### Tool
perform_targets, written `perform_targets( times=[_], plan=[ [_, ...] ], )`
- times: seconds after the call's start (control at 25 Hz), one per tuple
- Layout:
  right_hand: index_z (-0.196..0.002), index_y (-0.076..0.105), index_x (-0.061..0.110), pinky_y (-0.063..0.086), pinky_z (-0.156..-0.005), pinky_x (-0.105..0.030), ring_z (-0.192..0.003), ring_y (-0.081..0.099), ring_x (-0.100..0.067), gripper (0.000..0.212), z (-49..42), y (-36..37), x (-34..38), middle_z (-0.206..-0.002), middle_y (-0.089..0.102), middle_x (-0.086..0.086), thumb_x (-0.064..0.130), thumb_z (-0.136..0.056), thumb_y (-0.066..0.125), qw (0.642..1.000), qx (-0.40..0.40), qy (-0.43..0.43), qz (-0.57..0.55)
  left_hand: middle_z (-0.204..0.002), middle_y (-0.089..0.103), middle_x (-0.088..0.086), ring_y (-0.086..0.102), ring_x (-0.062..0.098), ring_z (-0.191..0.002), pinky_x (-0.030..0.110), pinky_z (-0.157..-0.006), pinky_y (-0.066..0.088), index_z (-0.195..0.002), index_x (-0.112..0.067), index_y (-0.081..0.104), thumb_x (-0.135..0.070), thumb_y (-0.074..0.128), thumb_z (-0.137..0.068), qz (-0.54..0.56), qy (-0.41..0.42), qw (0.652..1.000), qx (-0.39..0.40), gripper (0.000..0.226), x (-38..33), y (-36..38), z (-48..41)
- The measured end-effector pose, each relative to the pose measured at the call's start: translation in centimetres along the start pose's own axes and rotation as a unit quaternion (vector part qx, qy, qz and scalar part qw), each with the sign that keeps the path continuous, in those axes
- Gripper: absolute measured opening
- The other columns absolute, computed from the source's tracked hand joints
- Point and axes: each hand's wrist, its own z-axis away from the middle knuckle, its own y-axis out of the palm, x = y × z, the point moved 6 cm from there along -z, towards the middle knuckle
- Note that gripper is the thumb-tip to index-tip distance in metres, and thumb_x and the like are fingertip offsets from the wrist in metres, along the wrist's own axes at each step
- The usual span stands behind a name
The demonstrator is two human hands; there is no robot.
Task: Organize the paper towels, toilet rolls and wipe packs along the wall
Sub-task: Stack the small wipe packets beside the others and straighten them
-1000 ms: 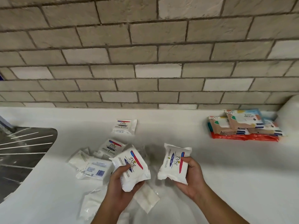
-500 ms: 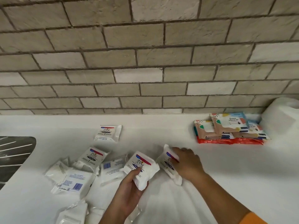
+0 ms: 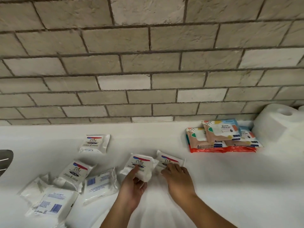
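Slide both packs back to wall (image 3: 148, 71), labels up, in line with coloured wipe stack (image 3: 222, 139) — no lifting, to spare soft wrap. Left hand (image 3: 131, 190): thumb on top, fingers curled under left Dove pack (image 3: 139, 162) — pinching it. Right hand (image 3: 178, 178): palm down, fingertips on right Dove pack (image 3: 169, 159); gripping or merely pressing, cannot tell. Packs side by side on counter (image 3: 230, 186), short of wall

Wall (image 3: 148, 63): rough matt brick. Counter (image 3: 230, 178): smooth white. Wipe packs (image 3: 139, 165): glossy crinkled plastic. Sink (image 3: 5, 159): metal.
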Motion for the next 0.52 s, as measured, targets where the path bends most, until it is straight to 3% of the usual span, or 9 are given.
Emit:
perform_targets(
  times=[0.08, 0.12, 0.2, 0.24, 0.52],
  plan=[
    [-0.090, 0.078, 0.024, 0.059, -0.070, -0.037, -0.089, 0.072, -0.027, 0.043, -1.7, 0.1, -1.3, -0.096, 0.071, -0.002, 0.011, -0.050, 0.087, 0.999, 0.036, 0.000, 0.023, -0.073, 0.069, 0.010, 0.065, 0.019, -0.062, 0.030, -0.054, 0.058, -0.104, -0.005, 0.067, -0.014, 0.067, -0.094, 0.007, -0.005, 1.000, -0.029, 0.013, -0.2, 0.7, -1.8],
    [-0.101, 0.077, 0.022, 0.058, -0.082, -0.040, -0.102, 0.070, -0.030, 0.042, -2.6, 0.2, -2.0, -0.108, 0.070, -0.005, 0.012, -0.061, 0.081, 0.998, 0.053, 0.001, 0.031, -0.070, 0.068, 0.010, 0.063, 0.017, -0.058, 0.027, -0.051, 0.058, -0.107, -0.003, 0.065, -0.009, 0.064, -0.095, 0.006, -0.003, 1.000, -0.027, 0.014, -0.3, 1.3, -2.6],
    [-0.126, 0.067, 0.019, 0.043, -0.109, -0.046, -0.131, 0.053, -0.034, 0.046, -4.4, 0.8, -3.5, -0.137, 0.057, -0.009, 0.016, -0.080, 0.064, 0.996, 0.081, 0.003, 0.040, -0.076, 0.070, 0.013, 0.065, 0.018, -0.061, 0.024, -0.050, 0.058, -0.121, 0.000, 0.061, 0.002, 0.057, -0.097, -0.001, 0.013, 1.000, -0.010, 0.025, -0.6, 2.7, -4.1],
    [-0.132, 0.062, 0.018, 0.035, -0.115, -0.047, -0.139, 0.043, -0.034, 0.048, -5.1, 1.0, -4.2, -0.146, 0.049, -0.010, 0.017, -0.084, 0.060, 0.994, 0.093, 0.003, 0.050, -0.082, 0.070, 0.016, 0.066, 0.020, -0.066, 0.024, -0.052, 0.059, -0.127, 0.002, 0.059, 0.005, 0.055, -0.097, -0.008, 0.023, 1.000, -0.003, 0.030, -0.7, 3.4, -4.8],
    [-0.147, 0.048, 0.015, 0.001, -0.128, -0.049, -0.158, 0.004, -0.037, 0.053, -7.6, 1.7, -8.2, -0.170, 0.013, -0.018, 0.020, -0.095, 0.056, 0.990, 0.108, 0.029, 0.082, -0.095, 0.064, 0.022, 0.061, 0.026, -0.078, 0.024, -0.053, 0.061, -0.132, 0.008, 0.055, 0.006, 0.055, -0.099, -0.052, 0.025, 0.998, -0.009, 0.033, -1.4, 6.6, -8.9]
  ],
)
